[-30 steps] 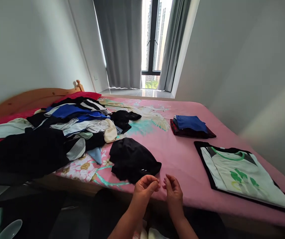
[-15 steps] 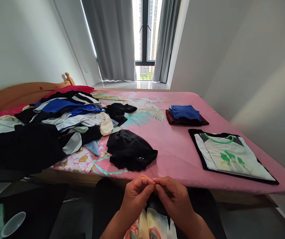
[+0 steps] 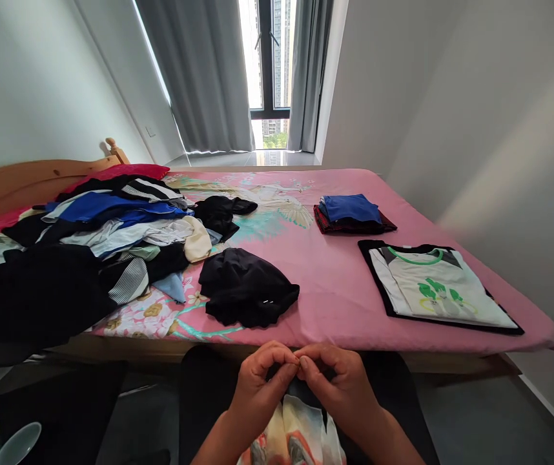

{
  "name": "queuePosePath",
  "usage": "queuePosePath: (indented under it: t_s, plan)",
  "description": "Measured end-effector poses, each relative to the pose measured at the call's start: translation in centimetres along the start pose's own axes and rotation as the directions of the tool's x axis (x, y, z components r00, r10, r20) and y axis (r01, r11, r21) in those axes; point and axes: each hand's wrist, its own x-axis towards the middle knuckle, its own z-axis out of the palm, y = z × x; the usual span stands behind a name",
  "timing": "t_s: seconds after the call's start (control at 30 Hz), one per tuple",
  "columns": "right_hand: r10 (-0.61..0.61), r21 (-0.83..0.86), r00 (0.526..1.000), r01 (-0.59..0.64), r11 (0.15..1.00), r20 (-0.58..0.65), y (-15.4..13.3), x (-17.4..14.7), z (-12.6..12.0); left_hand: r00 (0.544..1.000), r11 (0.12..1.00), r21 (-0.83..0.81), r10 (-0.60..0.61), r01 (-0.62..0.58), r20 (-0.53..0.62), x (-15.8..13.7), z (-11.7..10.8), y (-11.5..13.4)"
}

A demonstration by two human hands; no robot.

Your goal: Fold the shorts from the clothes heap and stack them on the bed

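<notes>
Low in the middle, my left hand (image 3: 266, 378) and my right hand (image 3: 331, 378) meet at the fingertips, thumbs and forefingers pinched together. Whatever they may hold between them is too small to make out. Both hands are in front of the bed edge, above my lap, where a patterned light cloth (image 3: 294, 426) shows between the wrists. Just past the hands, a crumpled black garment (image 3: 245, 287) lies on the pink bedsheet (image 3: 328, 284), not touched by either hand.
A heap of mixed clothes (image 3: 112, 219) spreads over the bed's left side. On the right lie a folded stack with a blue garment (image 3: 352, 208) on top and a folded white T-shirt (image 3: 444, 290) on black cloth. A pale bowl (image 3: 18, 445) stands at lower left.
The view has shifted slightly, so the bed and clothes sit a little further left and higher. The hands stay pinched together, fingertips overlapping slightly more.
</notes>
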Motion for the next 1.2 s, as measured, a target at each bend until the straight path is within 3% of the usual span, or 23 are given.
queuePosePath:
  t_s: [0.13, 0.23, 0.33, 0.67, 1.2]
  plan:
    - [-0.008, 0.04, 1.0, 0.008, 0.999, 0.007, 0.0, 0.0, 0.3, 0.999, 0.999, -0.054, 0.006, -0.009, -0.05, -0.2, 0.0, -0.6]
    - [-0.059, 0.046, 0.994, 0.063, 0.997, -0.097, 0.2, -0.1, 0.9, 0.99, 0.997, -0.054, 0.041, -0.049, -0.134, -0.4, 0.0, -1.0]
    - [-0.136, 0.003, 0.973, 0.139, 0.99, -0.184, 0.2, -0.1, 1.5, 0.977, 0.993, 0.014, 0.118, -0.117, -0.178, -0.6, 0.0, -1.0]
    - [-0.248, -0.124, 0.948, 0.226, 0.966, -0.198, 0.2, 0.0, 2.8, 0.904, 0.908, 0.238, 0.39, -0.345, -0.177, -0.8, -0.3, -1.1]
    - [-0.29, -0.144, 0.937, 0.266, 0.953, -0.193, 0.6, 0.0, 3.2, 0.895, 0.899, 0.24, 0.411, -0.367, -0.173, -1.1, -0.6, -1.7]
